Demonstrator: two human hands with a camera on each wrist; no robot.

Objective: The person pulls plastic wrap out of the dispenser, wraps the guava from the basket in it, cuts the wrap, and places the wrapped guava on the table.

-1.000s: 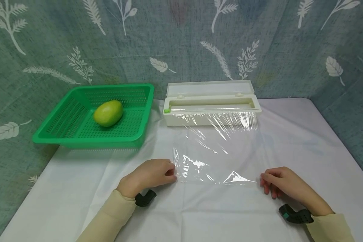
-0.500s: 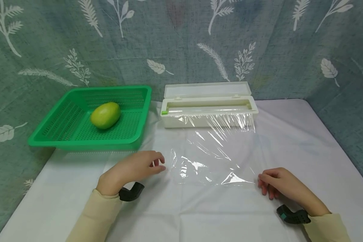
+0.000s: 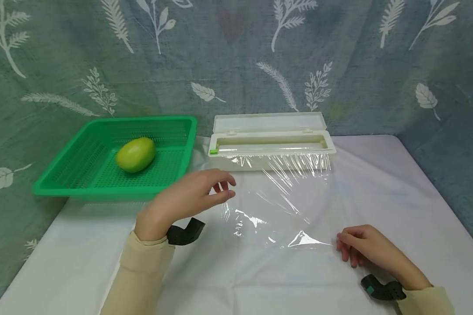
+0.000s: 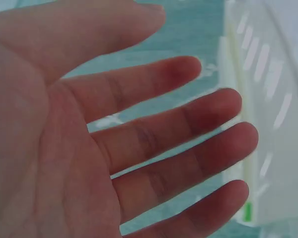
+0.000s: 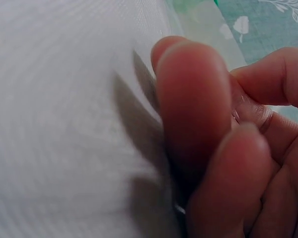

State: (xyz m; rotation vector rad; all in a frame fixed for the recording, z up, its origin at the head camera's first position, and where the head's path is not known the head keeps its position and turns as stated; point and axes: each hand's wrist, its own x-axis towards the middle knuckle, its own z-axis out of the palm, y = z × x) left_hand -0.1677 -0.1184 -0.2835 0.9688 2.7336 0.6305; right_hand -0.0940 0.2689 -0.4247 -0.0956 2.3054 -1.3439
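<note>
A sheet of clear cling film runs from the front edge of a white cling film dispenser toward the near side of the table. At its near right corner my right hand pinches the film between thumb and forefinger, the other fingers curled beneath. My left hand hovers at the film's left side, holding nothing. In the left wrist view that hand's fingers are spread and nearly straight, with the dispenser beyond them. A small green slider sits at the dispenser's left front end, and its lid stands raised.
At the left stands a green plastic basket holding a green-yellow mango. A white cloth covers the table. Behind it hangs a grey-green leaf-patterned curtain.
My left hand has let go of the film's near left corner, drawn left, then moved up and right toward the dispenser. My right hand keeps its place at the right corner.
</note>
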